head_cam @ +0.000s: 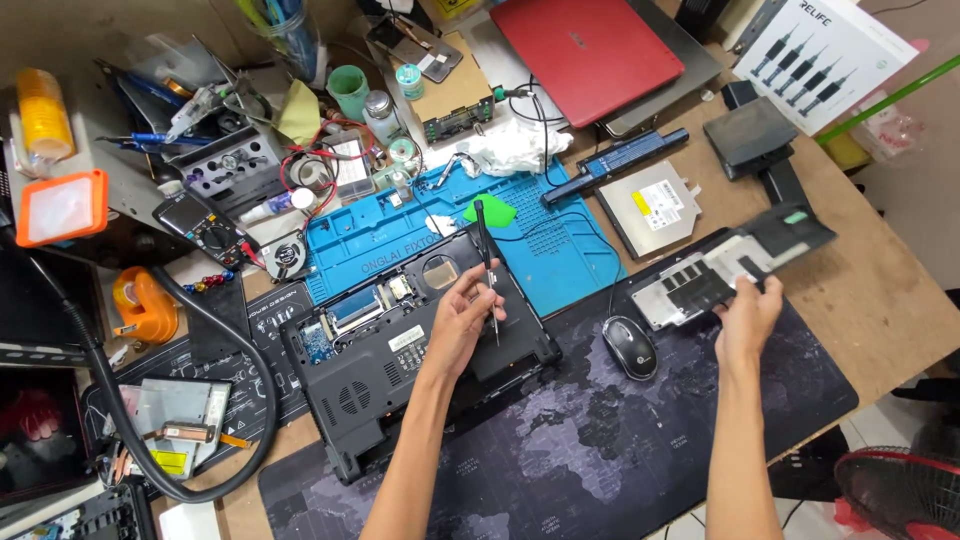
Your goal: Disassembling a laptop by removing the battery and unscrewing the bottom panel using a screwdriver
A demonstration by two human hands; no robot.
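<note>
A single head-worn camera is looking steeply down from above onto the cluttered worktop (pixel 880 300), sitting at arm's length, with both forearms reaching up into the frame from its bottom edge

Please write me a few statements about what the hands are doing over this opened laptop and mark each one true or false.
1. The left hand holds a thin black tool over the opened black laptop. True.
2. The right hand is resting on the mouse. False: it holds a flat cover panel above the desk, and the mouse lies untouched to its left.
3. The red laptop at the far edge is open. False: its lid is closed.
4. A blue work mat lies behind the opened black laptop. True.
5. A silver optical drive lies on the table to the right of the blue work mat. True.
</note>
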